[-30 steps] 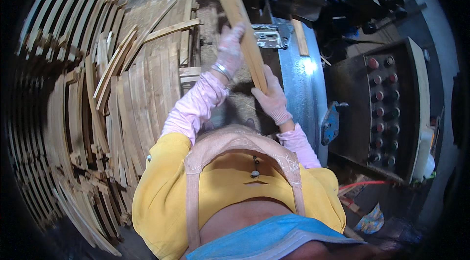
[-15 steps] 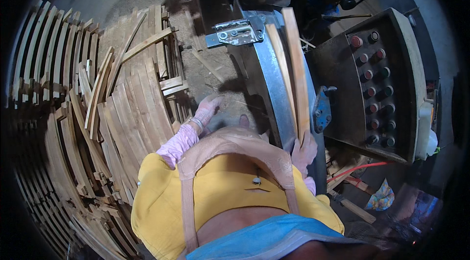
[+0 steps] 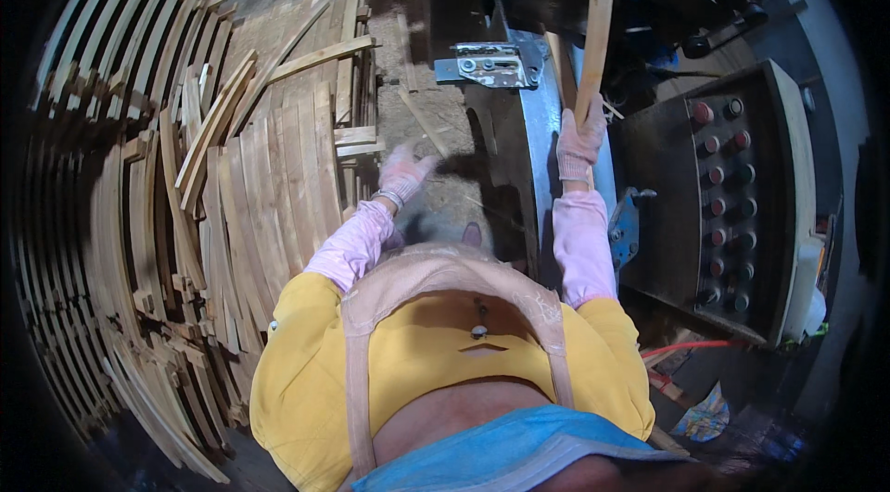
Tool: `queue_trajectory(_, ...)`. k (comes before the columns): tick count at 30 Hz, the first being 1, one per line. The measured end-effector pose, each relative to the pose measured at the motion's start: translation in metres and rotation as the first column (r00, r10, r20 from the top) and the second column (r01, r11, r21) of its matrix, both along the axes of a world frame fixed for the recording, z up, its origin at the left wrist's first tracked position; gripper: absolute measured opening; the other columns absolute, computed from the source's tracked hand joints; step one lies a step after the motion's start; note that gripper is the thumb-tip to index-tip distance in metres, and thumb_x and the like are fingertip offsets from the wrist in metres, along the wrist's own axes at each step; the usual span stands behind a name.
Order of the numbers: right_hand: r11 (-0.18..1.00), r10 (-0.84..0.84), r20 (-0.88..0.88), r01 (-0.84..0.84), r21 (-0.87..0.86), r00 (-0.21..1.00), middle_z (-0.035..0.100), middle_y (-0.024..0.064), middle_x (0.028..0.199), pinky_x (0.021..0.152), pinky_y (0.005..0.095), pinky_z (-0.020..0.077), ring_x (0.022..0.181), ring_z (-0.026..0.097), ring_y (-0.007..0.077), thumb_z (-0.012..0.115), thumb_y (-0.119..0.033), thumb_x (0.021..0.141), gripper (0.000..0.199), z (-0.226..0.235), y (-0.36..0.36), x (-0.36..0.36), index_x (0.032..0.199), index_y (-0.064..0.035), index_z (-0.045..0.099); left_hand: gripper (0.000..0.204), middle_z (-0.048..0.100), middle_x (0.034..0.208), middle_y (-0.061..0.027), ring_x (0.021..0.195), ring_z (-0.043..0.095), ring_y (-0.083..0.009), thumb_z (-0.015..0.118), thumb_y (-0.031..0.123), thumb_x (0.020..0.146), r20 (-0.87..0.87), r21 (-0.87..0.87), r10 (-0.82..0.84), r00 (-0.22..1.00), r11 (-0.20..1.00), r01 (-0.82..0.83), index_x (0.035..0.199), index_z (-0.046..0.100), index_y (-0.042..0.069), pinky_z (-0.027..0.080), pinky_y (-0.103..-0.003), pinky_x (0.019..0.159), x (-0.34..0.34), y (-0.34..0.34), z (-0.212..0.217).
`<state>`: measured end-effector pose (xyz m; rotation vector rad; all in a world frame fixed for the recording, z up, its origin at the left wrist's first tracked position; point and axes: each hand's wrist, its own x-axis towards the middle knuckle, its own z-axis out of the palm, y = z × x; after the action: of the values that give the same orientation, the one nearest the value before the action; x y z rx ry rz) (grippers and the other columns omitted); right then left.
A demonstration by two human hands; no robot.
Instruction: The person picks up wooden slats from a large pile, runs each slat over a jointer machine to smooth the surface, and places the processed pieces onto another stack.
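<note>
My right hand [image 3: 580, 144], in a pale glove, is wrapped round the near part of a long, slightly curved wooden strip [image 3: 598, 24]. The strip points away from me over the metal machine bed [image 3: 542, 135], and its far end runs out of the picture. Partly hidden beside it, a second wooden strip [image 3: 556, 61] lies along the bed. My left hand [image 3: 406, 173], also gloved, hangs over the floor between the wood stack and the machine, holding nothing, its fingers apart.
A metal guide bracket [image 3: 487, 65] sits on the bed's left edge. Right of the bed stands a control box [image 3: 654, 172] with several buttons [image 3: 717, 206]. Stacked wooden strips [image 3: 278, 167] fill the left side, some lying crosswise. A blue clamp-like part [image 3: 626, 225] juts from the bed's right side.
My right hand has pushed forward along the bed, carrying one strip away from me while the other stays behind. My left hand has shifted slightly, its fingers now more spread.
</note>
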<state>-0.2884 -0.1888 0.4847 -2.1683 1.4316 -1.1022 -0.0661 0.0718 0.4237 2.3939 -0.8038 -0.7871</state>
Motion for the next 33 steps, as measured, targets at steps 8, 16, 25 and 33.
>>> queue_trajectory(8,0.976,-0.061,-0.438,0.146,0.164,0.897,0.066,0.0240,0.122,0.095,0.0532,0.0483,0.108,0.062,0.0443,0.076,-0.030,0.087,0.070,-0.032,0.138,-0.156,0.148,-0.0073,0.052,0.100,0.020,0.171,-0.0191,0.158,0.014,-0.0405,0.073,0.054,0.083,0.462,0.477,0.128,0.878,0.798,-0.367,0.164,0.027,0.018,0.006,-0.060,0.126,0.061,0.092,-0.035)
queue_trajectory(16,0.942,0.066,-0.597,0.147,0.301,0.799,0.069,0.0197,0.120,0.087,0.0539,0.0527,0.102,0.065,0.0421,0.075,-0.026,0.083,0.054,-0.021,0.252,-0.282,0.132,-0.0070,0.063,0.064,0.036,0.161,-0.0150,0.150,0.030,-0.0390,0.056,0.021,0.094,0.579,0.440,0.129,0.805,0.782,-0.441,0.155,0.039,0.022,0.018,-0.059,0.122,0.073,0.097,-0.059)
queue_trajectory(25,0.995,-0.085,-0.465,0.103,0.013,0.881,0.073,0.0177,0.110,0.092,0.0511,0.0516,0.100,0.067,0.0396,0.080,-0.022,0.082,0.052,-0.034,0.153,-0.206,0.129,-0.0038,0.068,0.085,0.025,0.170,-0.0119,0.159,0.015,-0.0343,0.062,0.032,0.088,0.553,0.562,0.058,0.831,0.711,-0.423,0.163,0.026,0.012,0.008,-0.057,0.127,0.085,0.122,-0.093)
queue_trajectory(33,0.983,0.176,-0.615,-0.102,0.153,0.768,0.069,0.0150,0.087,0.095,0.0505,0.0492,0.083,0.065,0.0363,0.071,-0.025,0.087,0.039,-0.010,0.074,-0.124,0.120,-0.0064,0.070,0.086,0.059,0.140,-0.0267,0.131,0.058,-0.0395,0.077,0.029,0.076,0.200,0.117,0.410,0.890,0.892,-0.437,0.152,0.044,0.004,0.047,-0.043,0.112,0.085,0.111,0.006)
